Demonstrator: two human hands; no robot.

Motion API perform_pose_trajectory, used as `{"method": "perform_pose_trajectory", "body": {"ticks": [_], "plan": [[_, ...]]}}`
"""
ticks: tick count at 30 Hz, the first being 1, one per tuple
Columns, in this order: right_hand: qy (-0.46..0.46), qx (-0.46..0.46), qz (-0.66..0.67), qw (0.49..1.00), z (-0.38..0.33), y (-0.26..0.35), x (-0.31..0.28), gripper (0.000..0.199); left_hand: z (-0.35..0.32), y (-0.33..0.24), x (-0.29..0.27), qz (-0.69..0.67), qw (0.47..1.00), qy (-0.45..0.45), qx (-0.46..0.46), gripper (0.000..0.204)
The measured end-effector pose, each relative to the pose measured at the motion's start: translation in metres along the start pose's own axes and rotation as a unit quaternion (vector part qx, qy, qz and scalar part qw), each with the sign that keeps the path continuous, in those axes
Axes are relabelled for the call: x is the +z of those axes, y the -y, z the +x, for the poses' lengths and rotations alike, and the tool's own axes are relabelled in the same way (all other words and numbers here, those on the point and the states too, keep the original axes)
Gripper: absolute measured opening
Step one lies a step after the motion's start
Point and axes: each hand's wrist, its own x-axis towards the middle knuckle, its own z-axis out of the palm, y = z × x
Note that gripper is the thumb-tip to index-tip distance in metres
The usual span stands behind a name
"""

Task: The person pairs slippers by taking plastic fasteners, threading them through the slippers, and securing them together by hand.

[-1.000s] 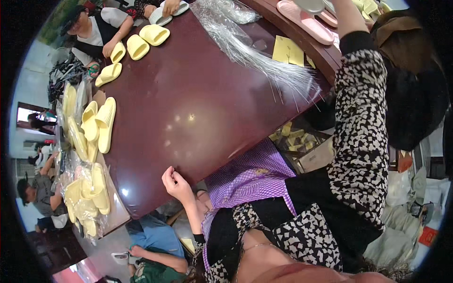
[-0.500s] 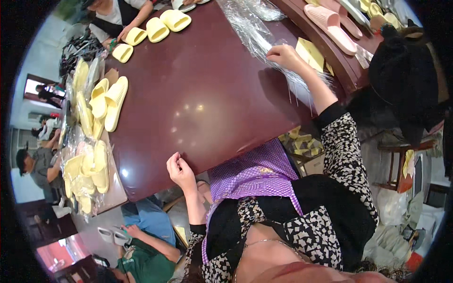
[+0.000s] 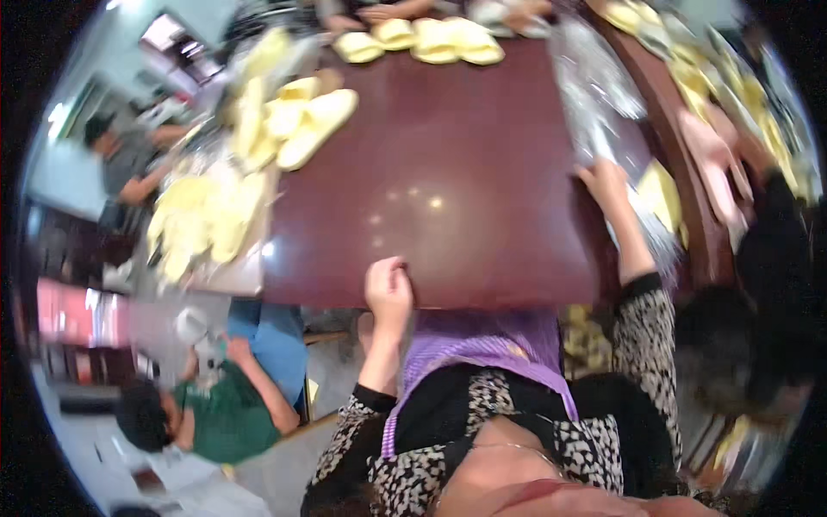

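My left hand [image 3: 389, 289] rests at the near edge of the dark red table [image 3: 448, 189], fingers curled loosely with nothing visible in them. My right hand [image 3: 605, 183] lies flat on the right side of the table, fingers touching a pile of clear plastic bags [image 3: 594, 95]. Yellow slippers [image 3: 297, 125] are heaped at the table's left, and several more [image 3: 431, 41] lie along its far edge. The picture is motion-blurred.
A second heap of yellow slippers [image 3: 202, 215] sits in plastic on a lower surface at left. Pink and yellow slippers [image 3: 715, 146] line a shelf at right. A person in a green top [image 3: 220, 414] crouches below left; another in grey [image 3: 129, 164] stands at far left.
The view swung so the table sits more squarely ahead. My right hand drew back from the far shelf down onto the plastic bags. My left hand stayed at the table's near edge.
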Motion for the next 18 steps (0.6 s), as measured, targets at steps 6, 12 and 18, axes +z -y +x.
{"method": "perform_pose_trajectory", "body": {"ticks": [6, 12, 18], "plan": [[-0.08, -0.058, -0.052, 0.994, -0.001, -0.041, 0.032, 0.019, -0.009, 0.005, -0.001, 0.045, 0.998, -0.023, 0.023, 0.013], [-0.077, -0.06, -0.049, 0.994, 0.013, -0.034, 0.038, 0.027, -0.011, 0.007, -0.003, 0.02, 1.0, -0.02, -0.002, 0.013], [-0.079, -0.039, -0.087, 0.992, 0.028, -0.052, 0.051, 0.025, -0.008, 0.007, 0.005, 0.034, 0.999, -0.035, 0.016, 0.013]]}}
